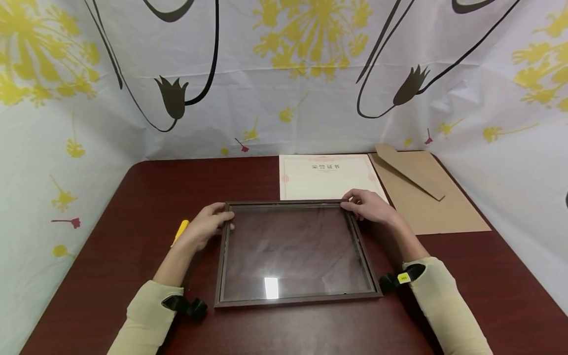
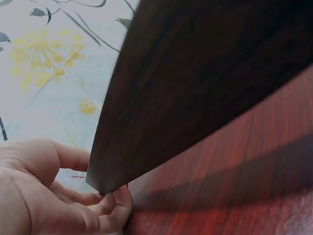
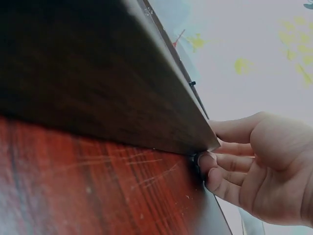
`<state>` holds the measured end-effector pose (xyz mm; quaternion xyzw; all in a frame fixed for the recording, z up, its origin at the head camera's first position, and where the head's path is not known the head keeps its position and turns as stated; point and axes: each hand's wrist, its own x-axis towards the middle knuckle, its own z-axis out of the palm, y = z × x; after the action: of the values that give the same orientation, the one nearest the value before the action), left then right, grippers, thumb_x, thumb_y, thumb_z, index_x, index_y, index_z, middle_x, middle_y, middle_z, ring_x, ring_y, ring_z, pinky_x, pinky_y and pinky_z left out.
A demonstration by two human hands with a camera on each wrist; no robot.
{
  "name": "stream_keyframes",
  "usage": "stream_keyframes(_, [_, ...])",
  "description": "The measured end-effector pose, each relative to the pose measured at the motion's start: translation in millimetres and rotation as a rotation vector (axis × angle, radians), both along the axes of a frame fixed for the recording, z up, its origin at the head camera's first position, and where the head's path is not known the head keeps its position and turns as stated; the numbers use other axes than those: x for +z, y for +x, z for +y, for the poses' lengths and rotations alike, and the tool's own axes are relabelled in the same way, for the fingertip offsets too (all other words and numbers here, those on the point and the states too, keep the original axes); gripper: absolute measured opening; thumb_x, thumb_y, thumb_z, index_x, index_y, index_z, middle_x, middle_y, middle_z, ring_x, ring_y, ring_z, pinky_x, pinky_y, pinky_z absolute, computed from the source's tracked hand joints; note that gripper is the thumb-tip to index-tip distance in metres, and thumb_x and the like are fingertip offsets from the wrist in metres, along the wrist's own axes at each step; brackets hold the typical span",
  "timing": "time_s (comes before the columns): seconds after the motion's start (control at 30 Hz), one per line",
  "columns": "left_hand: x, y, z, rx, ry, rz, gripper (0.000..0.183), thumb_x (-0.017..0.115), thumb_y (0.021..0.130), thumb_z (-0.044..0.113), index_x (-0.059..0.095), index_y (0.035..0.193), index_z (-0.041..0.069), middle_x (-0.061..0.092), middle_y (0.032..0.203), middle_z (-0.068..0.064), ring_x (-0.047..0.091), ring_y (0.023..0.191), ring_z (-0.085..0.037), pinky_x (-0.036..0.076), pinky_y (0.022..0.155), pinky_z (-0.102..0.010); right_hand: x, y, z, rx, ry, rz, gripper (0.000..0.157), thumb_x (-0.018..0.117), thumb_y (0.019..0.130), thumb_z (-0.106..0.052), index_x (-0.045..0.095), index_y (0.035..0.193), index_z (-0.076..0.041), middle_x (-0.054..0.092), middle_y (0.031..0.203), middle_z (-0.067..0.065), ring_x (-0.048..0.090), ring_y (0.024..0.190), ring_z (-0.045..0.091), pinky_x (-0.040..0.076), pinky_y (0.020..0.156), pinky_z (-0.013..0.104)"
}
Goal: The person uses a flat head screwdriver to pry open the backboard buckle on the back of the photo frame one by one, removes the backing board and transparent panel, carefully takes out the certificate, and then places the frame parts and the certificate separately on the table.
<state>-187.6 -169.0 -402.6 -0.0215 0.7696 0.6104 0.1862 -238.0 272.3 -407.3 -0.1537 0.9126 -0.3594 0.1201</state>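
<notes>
A dark brown picture frame [image 1: 298,300] with a clear pane [image 1: 293,251] lies in the middle of the head view, a bright reflection near its front edge. At its far left corner my left hand [image 1: 208,224] grips the rim, thumb over the top. My right hand [image 1: 370,206] pinches the far right corner the same way. Both wrist views show the frame's side from low down, the left hand [image 2: 63,191] and the right hand [image 3: 264,166] with fingertips curled under its corners. The frame's underside is hidden in the head view.
Behind the frame lies a cream certificate [image 1: 326,180] with Chinese characters. A brown paper envelope [image 1: 443,207], flap folded over, is at the back right. A yellow-handled tool [image 1: 180,230] is partly hidden behind the left wrist. Patterned white cloth [image 1: 284,98] surrounds the dark red table [image 1: 177,182].
</notes>
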Motion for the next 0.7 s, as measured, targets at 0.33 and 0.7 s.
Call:
stream_keyframes(0.33, [2.0,-2.0,-2.0,0.045,0.297,-0.073,0.044,0.053,0.107,0.016,0.036,0.141,-0.005,0.062,0.101,-0.002,0.065,0.082,-0.011,0.05,0.081,-0.03,-1.0,-1.0,2.2,0.025,-0.012,-0.006,0.032,0.061,0.103,-0.027,0.063,0.122,-0.002,0.061,0.079,0.007,0.058,0.065,0.022,0.05,0.062,0.038])
stream_keyframes(0.7, [5.5,-1.0,2.4,0.113,0.392,-0.143,0.053,0.039,0.111,0.021,0.019,0.156,0.002,0.059,0.105,-0.002,0.063,0.081,-0.011,0.054,0.076,-0.025,-2.2,-1.7,3.0,0.018,-0.011,-0.01,0.033,0.061,0.103,-0.028,0.063,0.123,-0.002,0.062,0.08,0.008,0.058,0.065,0.022,0.05,0.062,0.038])
